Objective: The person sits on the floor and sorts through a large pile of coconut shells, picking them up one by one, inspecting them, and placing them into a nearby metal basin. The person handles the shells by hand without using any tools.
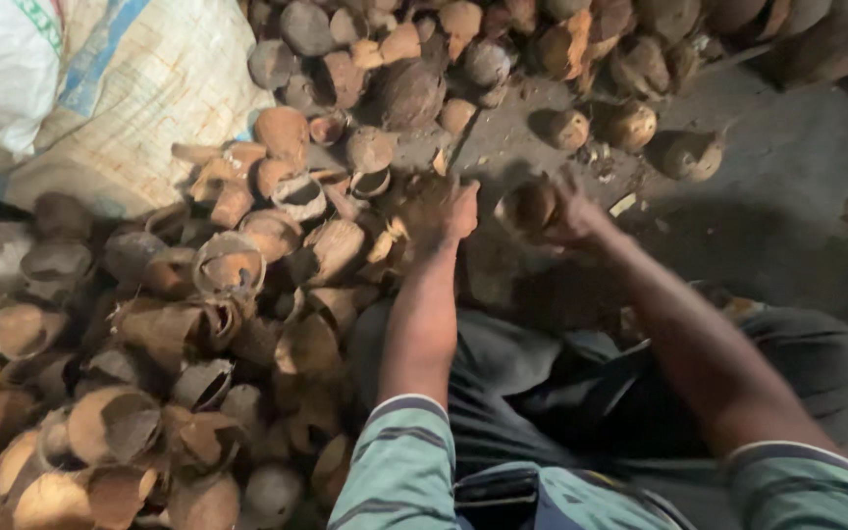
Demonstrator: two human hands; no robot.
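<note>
The left hand (441, 209) closes on a piece of brown husk (422, 192), the right hand (569, 216) grips one round coconut (527, 207), axis blurred, beside husk shells (198, 324) too many to count

Husk pile (179, 324) left of left hand (441, 208). Sacks (100, 88) behind pile, far left. Coconut (527, 206) in right hand (571, 218), just right of left hand. Whole coconuts (630, 123) on floor (777, 186) beyond hands. Second heap (503, 39) along far edge.
</note>
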